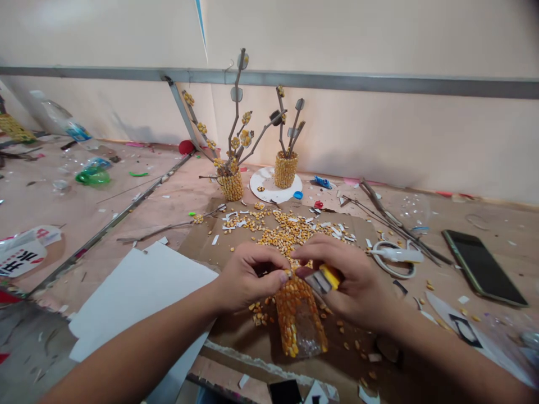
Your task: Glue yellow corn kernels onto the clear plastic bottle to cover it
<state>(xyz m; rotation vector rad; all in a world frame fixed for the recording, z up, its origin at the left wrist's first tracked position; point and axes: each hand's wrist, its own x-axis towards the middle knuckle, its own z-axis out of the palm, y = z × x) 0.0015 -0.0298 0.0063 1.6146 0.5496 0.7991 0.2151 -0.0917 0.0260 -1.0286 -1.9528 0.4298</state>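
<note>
My left hand [252,275] is pinched closed, thumb and forefinger on a small corn kernel [288,273]. My right hand [345,275] is curled around a small yellow and silver-grey tool [324,279], whose exact kind I cannot make out. Its fingertips come close to my left thumb. Just below both hands lies a clear plastic container [309,331], largely covered in glued-looking corn kernels, with a bare see-through patch on its upper side. Loose corn kernels [280,235] are heaped behind my hands on a cardboard sheet [202,244].
Two kernel-covered pots with twigs, one [231,185] left and one [286,170] on a white disc [261,182], stand near the wall. White sheets [138,297] lie left. A glue bottle [400,255], cable, bare branches [387,219] and phone [484,266] are at right.
</note>
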